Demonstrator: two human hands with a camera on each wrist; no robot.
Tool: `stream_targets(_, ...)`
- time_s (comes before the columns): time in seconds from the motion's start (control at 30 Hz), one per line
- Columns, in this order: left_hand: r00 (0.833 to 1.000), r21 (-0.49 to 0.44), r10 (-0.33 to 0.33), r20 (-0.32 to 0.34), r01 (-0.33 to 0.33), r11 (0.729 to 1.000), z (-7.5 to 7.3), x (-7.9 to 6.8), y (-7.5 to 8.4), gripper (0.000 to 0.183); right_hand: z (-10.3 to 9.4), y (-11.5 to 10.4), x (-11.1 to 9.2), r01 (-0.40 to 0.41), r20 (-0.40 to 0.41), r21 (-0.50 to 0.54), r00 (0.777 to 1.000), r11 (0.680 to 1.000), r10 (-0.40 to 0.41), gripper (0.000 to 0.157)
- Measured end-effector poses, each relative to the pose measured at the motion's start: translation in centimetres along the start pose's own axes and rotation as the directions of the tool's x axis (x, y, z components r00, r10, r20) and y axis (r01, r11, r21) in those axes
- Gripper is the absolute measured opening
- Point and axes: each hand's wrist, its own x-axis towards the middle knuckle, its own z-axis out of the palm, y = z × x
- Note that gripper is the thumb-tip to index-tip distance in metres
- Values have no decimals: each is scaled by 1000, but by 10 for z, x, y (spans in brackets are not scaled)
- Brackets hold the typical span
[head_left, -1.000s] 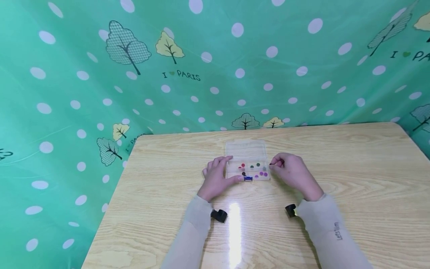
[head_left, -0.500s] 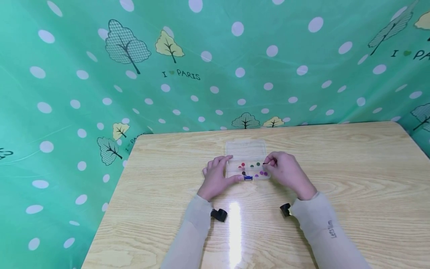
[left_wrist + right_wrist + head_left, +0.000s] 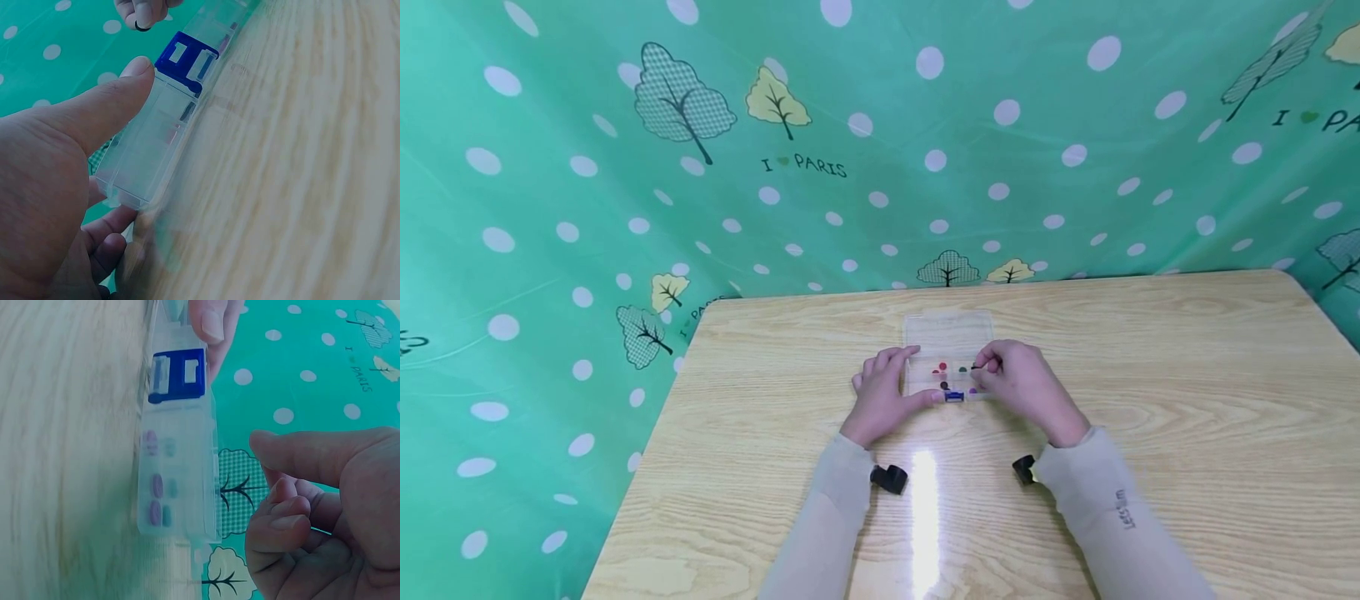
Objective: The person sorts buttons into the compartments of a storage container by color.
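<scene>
A clear plastic compartment box (image 3: pixel 950 335) stands on the table with its lid tipped back and a blue clasp (image 3: pixel 187 59) at the front. My left hand (image 3: pixel 880 407) holds its left end, thumb on the front wall near the clasp. Over the right half, my right hand (image 3: pixel 1024 385) pinches a small black disc (image 3: pixel 143 27) between thumb and fingertips. Red discs (image 3: pixel 942 367) lie in the back left compartment, and a green disc (image 3: pixel 962 369) in the back right. A dark disc (image 3: pixel 944 386) sits front left. Purple discs (image 3: pixel 157 485) occupy the front right, partly hidden by my right hand in the head view.
The wood-grain table (image 3: pixel 760 467) extends around the box on all sides. Behind it hangs a green curtain (image 3: pixel 820 225) with white dots and trees. Black wrist cameras (image 3: pixel 890 479) are worn at both cuffs.
My right hand has moved left with the black disc, from beside the box's right end to above its right compartments. The left hand and box have stayed put.
</scene>
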Motion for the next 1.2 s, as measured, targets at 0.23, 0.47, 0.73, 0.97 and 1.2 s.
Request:
stream_targets(0.23, 1000, -6, 5, -1, -5, 1000, 0, 1, -1, 94, 7, -3, 4, 21, 12, 0, 1000, 1000, -21, 4)
stream_targets(0.47, 1000, -3, 8, -4, -8, 1000, 0, 1, -2, 95, 15, -6, 7, 23, 29, 1, 999, 1000, -23, 5)
stream_targets(0.73, 1000, -14, 13, -2, -13, 1000, 0, 1, -2, 95, 22, -10, 8, 46, 31, 4, 998, 999, -46, 6)
stream_targets(0.97, 1000, -5, 22, -5, -23, 1000, 1, 1, -3, 94, 28, -12, 11, 69, 23, -2, 997, 998, -69, 5)
stream_targets(1.2, 999, -7, 30, -11, -30, 1000, 0, 0, -2, 92, 31, -14, 14, 82, 23, -10, 996, 997, -82, 5)
